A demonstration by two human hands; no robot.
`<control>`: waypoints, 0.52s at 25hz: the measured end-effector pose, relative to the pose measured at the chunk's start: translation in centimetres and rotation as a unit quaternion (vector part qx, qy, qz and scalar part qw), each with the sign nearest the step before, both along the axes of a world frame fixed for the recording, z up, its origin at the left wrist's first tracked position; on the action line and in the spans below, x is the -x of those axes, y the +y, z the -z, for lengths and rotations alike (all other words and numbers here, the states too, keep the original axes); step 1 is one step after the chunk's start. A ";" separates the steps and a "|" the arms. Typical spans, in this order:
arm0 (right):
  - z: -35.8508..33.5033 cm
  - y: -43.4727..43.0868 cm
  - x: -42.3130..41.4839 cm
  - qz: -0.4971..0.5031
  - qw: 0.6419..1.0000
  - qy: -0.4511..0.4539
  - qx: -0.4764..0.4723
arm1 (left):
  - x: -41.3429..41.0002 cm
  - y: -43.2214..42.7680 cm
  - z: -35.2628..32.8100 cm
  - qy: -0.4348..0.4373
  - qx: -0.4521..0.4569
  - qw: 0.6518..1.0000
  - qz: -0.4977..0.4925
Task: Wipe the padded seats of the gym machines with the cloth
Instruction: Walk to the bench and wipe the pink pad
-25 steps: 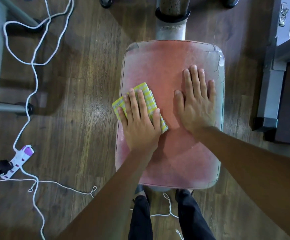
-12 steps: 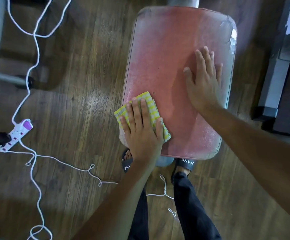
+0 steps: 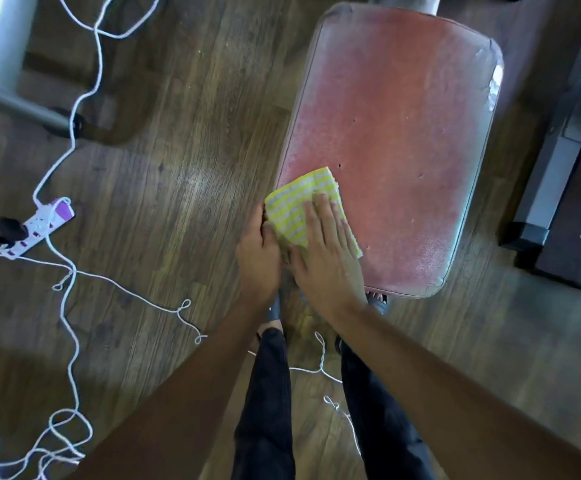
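Head cam looking straight down at a red padded seat (image 3: 403, 116) with both hands at its near-left corner. Yellow and white checked cloth (image 3: 291, 202) is folded up and lying on that corner, its left edge sticking out a bit past the side of the pad. Right hand (image 3: 327, 258) is flat on top of the cloth, fingers straight and close together, palm over the near part of it. Left hand (image 3: 256, 254) is right beside it at the seat's left edge, thumb touching the edge of the cloth and fingers curled down over the side, but honestly I can't tell if it's actually pinching the cloth or just resting there. The two hands are touching each other. Seat looks pretty worn, a few small holes in the cover and a cracked patch at the far right corner. Wooden floor (image 3: 178, 168) all around, with a white power strip (image 3: 44, 225) off to the left, a black plug (image 3: 10, 228) stuck in it, and a white cord (image 3: 74, 133) looping all over the place. Dark trousers (image 3: 268, 393) show at the bottom, feet just under the near end of the seat. Grey metal frame (image 3: 552, 168) stands off to the right.
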State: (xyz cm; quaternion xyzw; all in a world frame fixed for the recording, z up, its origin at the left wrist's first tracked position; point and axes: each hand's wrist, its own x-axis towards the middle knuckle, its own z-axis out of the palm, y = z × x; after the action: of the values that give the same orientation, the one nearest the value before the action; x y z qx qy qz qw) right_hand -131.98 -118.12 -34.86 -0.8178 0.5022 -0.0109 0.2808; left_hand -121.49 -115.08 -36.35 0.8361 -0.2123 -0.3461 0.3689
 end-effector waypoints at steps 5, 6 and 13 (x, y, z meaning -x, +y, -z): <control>1.3 -1.5 0.2 -0.014 0.999 0.043 0.025 | -1.2 0.1 -0.3 -0.011 -0.051 0.996 0.078; 1.4 -2.2 0.6 -0.018 0.998 0.052 0.029 | -1.0 0.1 -0.4 -0.026 -0.051 0.992 0.109; 1.1 -8.3 3.5 -0.031 0.993 0.096 0.059 | -0.2 -3.0 0.3 -0.253 -0.042 0.900 0.352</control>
State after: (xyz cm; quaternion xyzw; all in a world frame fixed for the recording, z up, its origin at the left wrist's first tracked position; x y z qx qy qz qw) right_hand -135.45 -126.43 -35.98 -0.8453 0.4997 0.0465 0.1830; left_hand -121.30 -118.08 -36.66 0.7809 -0.5642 -0.2392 0.1214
